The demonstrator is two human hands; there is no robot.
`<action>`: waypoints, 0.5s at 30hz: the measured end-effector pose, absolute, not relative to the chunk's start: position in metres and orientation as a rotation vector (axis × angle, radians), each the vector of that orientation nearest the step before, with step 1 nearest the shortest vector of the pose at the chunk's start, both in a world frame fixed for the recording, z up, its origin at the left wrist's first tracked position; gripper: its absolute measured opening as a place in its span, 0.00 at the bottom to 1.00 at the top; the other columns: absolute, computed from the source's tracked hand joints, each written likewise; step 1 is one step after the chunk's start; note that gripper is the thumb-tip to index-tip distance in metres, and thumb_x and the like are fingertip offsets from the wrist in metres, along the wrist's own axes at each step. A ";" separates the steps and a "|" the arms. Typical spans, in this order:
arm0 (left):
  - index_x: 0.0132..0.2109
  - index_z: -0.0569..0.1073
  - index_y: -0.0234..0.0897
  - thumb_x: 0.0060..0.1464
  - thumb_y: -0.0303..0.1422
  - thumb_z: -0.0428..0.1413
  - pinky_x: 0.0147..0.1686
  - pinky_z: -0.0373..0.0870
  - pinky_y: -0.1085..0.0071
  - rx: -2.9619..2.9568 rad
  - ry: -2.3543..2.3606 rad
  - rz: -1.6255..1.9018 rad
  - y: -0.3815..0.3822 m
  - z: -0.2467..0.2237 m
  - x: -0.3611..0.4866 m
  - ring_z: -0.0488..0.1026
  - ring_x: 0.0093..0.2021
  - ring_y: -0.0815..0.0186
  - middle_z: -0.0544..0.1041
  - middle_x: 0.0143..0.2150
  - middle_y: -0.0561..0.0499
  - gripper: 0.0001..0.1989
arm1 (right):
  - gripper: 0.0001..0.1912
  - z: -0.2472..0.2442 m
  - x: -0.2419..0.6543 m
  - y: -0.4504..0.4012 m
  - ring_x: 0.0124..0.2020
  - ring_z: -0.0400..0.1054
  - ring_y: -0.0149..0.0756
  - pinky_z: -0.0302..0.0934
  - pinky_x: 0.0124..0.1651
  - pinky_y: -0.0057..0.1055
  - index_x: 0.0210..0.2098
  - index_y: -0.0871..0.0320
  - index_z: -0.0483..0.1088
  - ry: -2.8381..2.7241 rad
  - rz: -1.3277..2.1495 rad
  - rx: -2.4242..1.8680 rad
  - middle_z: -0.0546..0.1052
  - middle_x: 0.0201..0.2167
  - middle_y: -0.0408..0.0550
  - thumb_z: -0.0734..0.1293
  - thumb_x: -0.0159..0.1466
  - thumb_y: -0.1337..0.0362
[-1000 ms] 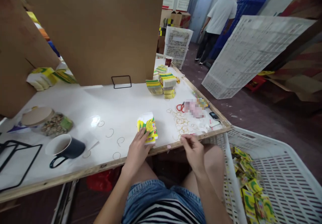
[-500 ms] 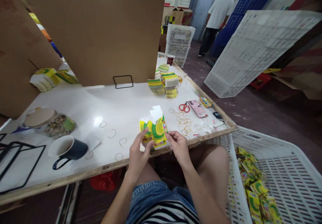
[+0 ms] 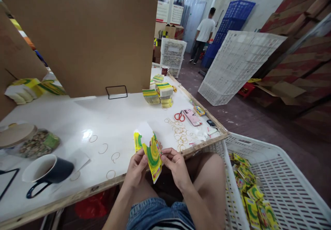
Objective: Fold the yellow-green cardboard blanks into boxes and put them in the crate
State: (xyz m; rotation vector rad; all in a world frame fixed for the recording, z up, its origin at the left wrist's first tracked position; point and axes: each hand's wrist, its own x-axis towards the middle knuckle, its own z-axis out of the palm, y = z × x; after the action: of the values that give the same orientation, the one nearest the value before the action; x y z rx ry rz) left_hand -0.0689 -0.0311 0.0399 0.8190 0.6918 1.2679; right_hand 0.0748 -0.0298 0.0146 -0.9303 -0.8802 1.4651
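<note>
A yellow-and-green printed carton [image 3: 153, 157], with white flaps at its top, is held over the table's front edge. It stands partly unfolded, with one panel tilted towards me. My left hand [image 3: 136, 169] is closed on its left side, thumb against the near panel. At the carton's right edge, my right hand [image 3: 176, 166] pinches with thumb and fingers. The right fingertips are partly hidden behind the carton. Rubber bands [image 3: 181, 133] lie scattered to the right of the carton, and a few single ones lie to its left.
Stacks of flat cartons [image 3: 164, 90] stand farther back, near red scissors [image 3: 179, 117] and a pink phone [image 3: 191, 117]. On the left are a dark mug [image 3: 60, 169] and a jar [image 3: 38, 143]. A white crate [image 3: 281, 161] with filled packets is at my right. A person [image 3: 205, 30] stands beyond.
The carton has tipped, and its near panel now angles out towards me. My right fingers have shifted along its edge. The view has turned, and the person appears farther away.
</note>
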 end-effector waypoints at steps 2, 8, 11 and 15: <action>0.46 0.79 0.36 0.45 0.47 0.66 0.49 0.73 0.60 0.832 0.695 1.290 -0.032 0.038 -0.066 0.76 0.51 0.49 0.82 0.45 0.41 0.25 | 0.14 0.016 0.076 -0.032 0.31 0.68 0.33 0.63 0.38 0.29 0.34 0.58 0.74 -0.916 1.426 -0.969 0.76 0.29 0.44 0.76 0.53 0.56; 0.51 0.77 0.36 0.47 0.45 0.65 0.52 0.71 0.59 0.909 0.736 1.309 -0.034 0.031 -0.062 0.74 0.54 0.49 0.81 0.47 0.40 0.26 | 0.15 0.022 0.076 -0.040 0.22 0.53 0.27 0.50 0.25 0.25 0.38 0.59 0.75 -1.095 1.297 -1.134 0.64 0.19 0.36 0.75 0.54 0.58; 0.51 0.77 0.36 0.46 0.44 0.66 0.54 0.70 0.58 0.863 0.756 1.302 -0.036 0.028 -0.061 0.74 0.54 0.48 0.81 0.48 0.39 0.26 | 0.13 0.023 0.076 -0.041 0.21 0.52 0.28 0.50 0.24 0.26 0.36 0.59 0.75 -1.200 1.187 -1.216 0.66 0.20 0.37 0.73 0.57 0.57; 0.48 0.78 0.35 0.42 0.45 0.67 0.54 0.69 0.55 0.641 0.808 1.313 -0.041 0.019 -0.061 0.74 0.53 0.47 0.81 0.47 0.39 0.27 | 0.08 0.030 0.081 -0.040 0.32 0.66 0.36 0.62 0.34 0.31 0.38 0.57 0.74 -1.380 0.744 -1.251 0.76 0.36 0.49 0.70 0.60 0.62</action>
State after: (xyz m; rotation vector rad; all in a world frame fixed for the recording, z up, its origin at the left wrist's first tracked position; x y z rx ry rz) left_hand -0.0614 -0.0407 0.0193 0.6406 0.8083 1.3129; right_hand 0.0808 -0.0398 0.0303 -1.2512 -1.3802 0.7437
